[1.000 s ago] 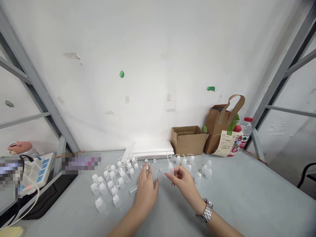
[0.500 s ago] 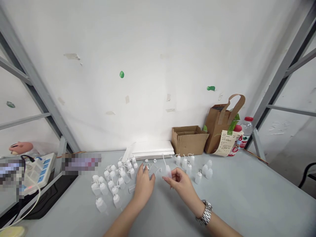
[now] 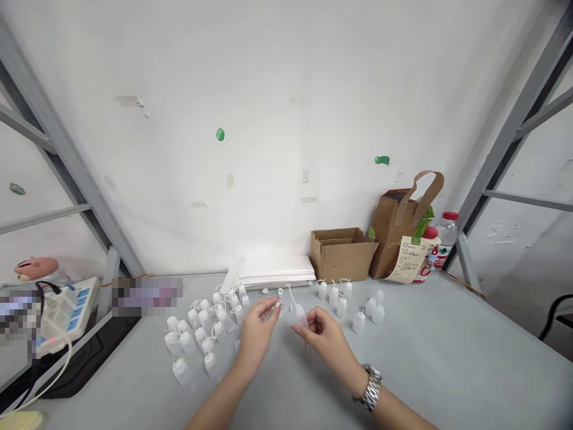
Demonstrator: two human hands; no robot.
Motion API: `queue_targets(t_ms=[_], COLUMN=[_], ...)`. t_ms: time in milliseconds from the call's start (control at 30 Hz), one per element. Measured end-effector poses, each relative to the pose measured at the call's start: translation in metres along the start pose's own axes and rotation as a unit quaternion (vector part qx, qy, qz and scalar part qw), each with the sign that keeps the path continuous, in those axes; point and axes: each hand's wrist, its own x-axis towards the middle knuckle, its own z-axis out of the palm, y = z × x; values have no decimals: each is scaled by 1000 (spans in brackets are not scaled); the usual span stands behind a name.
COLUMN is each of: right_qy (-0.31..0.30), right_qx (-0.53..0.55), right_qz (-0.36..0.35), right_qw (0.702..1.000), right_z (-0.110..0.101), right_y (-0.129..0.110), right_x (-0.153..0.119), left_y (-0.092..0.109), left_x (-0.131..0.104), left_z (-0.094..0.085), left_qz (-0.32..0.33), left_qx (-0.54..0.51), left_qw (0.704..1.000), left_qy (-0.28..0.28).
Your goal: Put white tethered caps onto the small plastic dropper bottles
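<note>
In my right hand (image 3: 324, 334) is a small translucent plastic bottle (image 3: 298, 316), held between thumb and fingers. A thin white tube or strap (image 3: 292, 294) sticks up from its top. My left hand (image 3: 259, 327) pinches a small white cap (image 3: 277, 304) just left of that bottle. A thin white strand (image 3: 283, 311) hangs by the left fingertips, and I cannot tell whether it joins the cap. Many similar capped bottles (image 3: 203, 318) stand to the left of my left hand. Behind the hands lie a few loose white caps (image 3: 280, 291).
A stack of white sheets (image 3: 277, 272) lies against the wall beside an open cardboard box (image 3: 344, 260). Several small bottles (image 3: 341, 307) stand on the right. Farther right are a brown paper bag (image 3: 391, 227) and drink bottles (image 3: 446, 233). A power strip (image 3: 78, 310) sits at left.
My left hand has lifted from the loose white parts and closed its fingertips on a small cap. My right hand has shifted slightly left, the bottle tilting left.
</note>
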Motion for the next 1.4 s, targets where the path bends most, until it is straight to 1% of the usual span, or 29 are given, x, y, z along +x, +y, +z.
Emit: queue_targets(t_ms=[33, 67, 100, 167, 200, 267, 367, 467, 600, 667, 733, 867, 1000, 1167, 1300, 1400], right_qy=[-5, -13, -24, -51, -64, -84, -87, -74, -56, -50, -38, 0, 17, 21, 22, 19], right_qx=[0, 2, 8, 29, 44, 74, 95, 82, 50, 32, 9, -56, -107, -152, -171, -176], right_qz=[2, 5, 7, 11, 12, 17, 23, 18, 3, -2, -10, -53, -95, -155, -184, -193], right_qw=[1000, 1000, 1000, 998, 997, 994, 991, 994, 997, 998, 999, 997, 990, 976, 968, 965], right_z=[1, 2, 3, 5, 5, 7, 7, 8, 10, 10, 10, 9, 7, 4, 4, 5], right_y=[-1, -3, -4, -6, -7, -8, -8, -8, -4, -2, -1, -2, -3, -2, -1, -2], right_x=[-1, -2, -3, -5, -5, -5, -5, -6, -9, -9, -9, -10, -13, -15, -14, -15], left_y=[4, 7, 9, 11, 12, 15, 20, 23, 21, 19, 18, 20, 20, 20, 23, 22], left_x=[0, -1, -1, -2, -3, -5, -8, -9, -8, -6, -6, -7, -10, -10, -11, -12], left_z=[-2, -3, -5, -6, -6, -7, -7, -8, -9, -10, -9, -9, -10, -9, -8, -7], left_qz=[-26, -76, -111, -170, -184, -193, -178, -161, -154, -151, -149, -134, -103, -96, -106, -127], left_qx=[-41, -136, -203, -325, -357, -386, -389, -385, -384, -379, -374, -332, -281, -269, -273, -294], left_qw=[999, 988, 972, 929, 913, 897, 898, 903, 899, 901, 905, 923, 943, 947, 947, 940], left_qy=[-12, -24, -34, -57, -70, -94, -97, -101, -142, -147, -140, -143, -143, -151, -133, -116])
